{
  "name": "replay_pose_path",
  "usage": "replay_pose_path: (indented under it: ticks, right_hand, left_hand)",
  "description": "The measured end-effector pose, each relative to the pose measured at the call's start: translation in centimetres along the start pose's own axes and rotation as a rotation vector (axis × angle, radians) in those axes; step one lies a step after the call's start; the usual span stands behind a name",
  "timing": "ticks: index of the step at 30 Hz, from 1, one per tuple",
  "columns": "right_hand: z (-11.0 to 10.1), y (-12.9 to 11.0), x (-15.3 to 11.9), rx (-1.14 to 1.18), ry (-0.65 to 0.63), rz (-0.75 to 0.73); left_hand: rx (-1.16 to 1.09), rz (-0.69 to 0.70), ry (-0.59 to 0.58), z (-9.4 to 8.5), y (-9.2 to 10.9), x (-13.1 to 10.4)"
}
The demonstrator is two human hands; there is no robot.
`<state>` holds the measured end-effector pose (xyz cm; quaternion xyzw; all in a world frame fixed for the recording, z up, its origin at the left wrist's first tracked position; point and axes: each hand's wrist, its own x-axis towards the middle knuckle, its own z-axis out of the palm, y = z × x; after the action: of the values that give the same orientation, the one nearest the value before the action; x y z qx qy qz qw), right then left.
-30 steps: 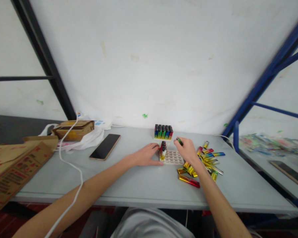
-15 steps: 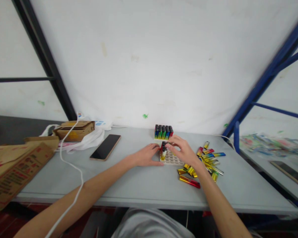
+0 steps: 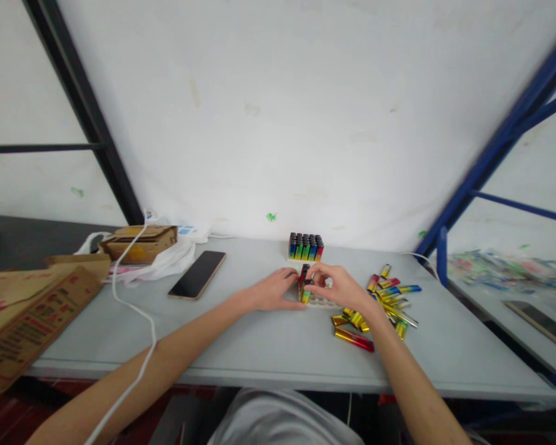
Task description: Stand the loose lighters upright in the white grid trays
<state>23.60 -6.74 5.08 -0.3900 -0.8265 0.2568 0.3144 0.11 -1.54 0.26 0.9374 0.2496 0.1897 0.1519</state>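
Observation:
A pale tray with round holes [image 3: 327, 303] lies on the table, with a few upright lighters [image 3: 304, 273] along its left side. My left hand [image 3: 275, 290] grips the tray's left end, thumb at the near corner and fingers at the far corner. Thumb and fingers of my right hand [image 3: 336, 285] pinch the black top of a green-yellow lighter [image 3: 306, 296] at the tray's near left. Whether its base is fully in a hole, I cannot tell. My right hand hides much of the tray. Loose shiny lighters [image 3: 391, 300] lie scattered to the right.
A block of upright lighters [image 3: 305, 247] stands behind the tray near the wall. A phone [image 3: 197, 275] lies to the left. Further left are cardboard boxes [image 3: 41, 309], a white plastic bag [image 3: 169, 262] and a white cable [image 3: 151, 327] crossing above my left forearm.
My right hand has moved slightly down and closed its fingertips on the black top of the green-yellow lighter, now upright at the near left of the tray. My left hand has stayed in place.

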Motion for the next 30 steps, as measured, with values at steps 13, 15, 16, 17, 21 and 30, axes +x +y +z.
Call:
replay_pose_path:
  ticks: [13,15,16,17,21,30]
  right_hand:
    - [-2.8,0.3,-0.5,-0.119,0.151,0.066]
    - [-4.3,1.9,-1.0,-0.287,0.270,0.151]
    - [-5.1,3.0,-1.4,-0.385,0.335,0.219]
    - [-5.9,4.1,-1.9,-0.487,0.390,0.304]
    - [-8.3,8.0,-4.3,-0.819,0.468,0.756]
    - [-7.8,11.0,-5.1,-0.802,0.140,1.051]
  left_hand:
    - [0.030,-0.002,0.002,0.2,-0.3,0.1]
    - [0.038,-0.010,-0.012,0.2,-0.3,0.1]
    - [0.041,-0.014,-0.017,0.2,-0.3,0.1]
    - [0.042,-0.017,-0.022,0.2,-0.3,0.1]
    - [0.037,-0.022,-0.024,0.2,-0.4,0.1]
    - [0.051,-0.028,-0.032,0.1,-0.4,0.1]
